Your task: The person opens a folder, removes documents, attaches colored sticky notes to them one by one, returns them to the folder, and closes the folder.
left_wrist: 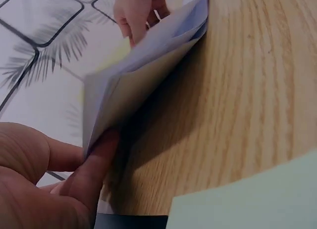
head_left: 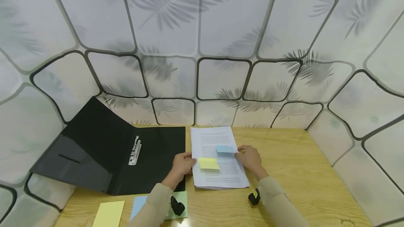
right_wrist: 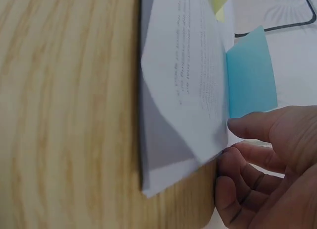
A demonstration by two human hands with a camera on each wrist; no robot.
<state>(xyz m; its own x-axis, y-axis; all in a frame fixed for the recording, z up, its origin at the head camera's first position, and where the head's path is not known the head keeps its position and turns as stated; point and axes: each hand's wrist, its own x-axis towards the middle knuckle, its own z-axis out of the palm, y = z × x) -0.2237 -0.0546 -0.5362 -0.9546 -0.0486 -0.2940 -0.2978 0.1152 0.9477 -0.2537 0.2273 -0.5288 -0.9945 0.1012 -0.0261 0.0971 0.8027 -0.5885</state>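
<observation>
A stack of printed papers (head_left: pixel 221 179) lies over the wooden table, with a yellow sticky note (head_left: pixel 208 164) and a blue sticky note (head_left: pixel 225 150) on its top sheet. My left hand (head_left: pixel 182 165) pinches the stack's left edge between thumb and fingers. In the left wrist view, the sheets (left_wrist: pixel 133 83) rise off the table there and their layers fan slightly apart. On the other side, my right hand (head_left: pixel 250 157) pinches the right edge beside the blue note. A sheet corner (right_wrist: pixel 185 120) bends up in the right wrist view, and the blue note (right_wrist: pixel 251 78) stands out from the page.
An open black folder (head_left: pixel 161 150) with a metal clip (head_left: pixel 135 151) lies to the left, its cover leaning up against the patterned curtain (head_left: pixel 170 76). Near the front edge are yellow (head_left: pixel 108 213), blue (head_left: pixel 137 206) and green sheets (head_left: pixel 181 204), partly under my left sleeve.
</observation>
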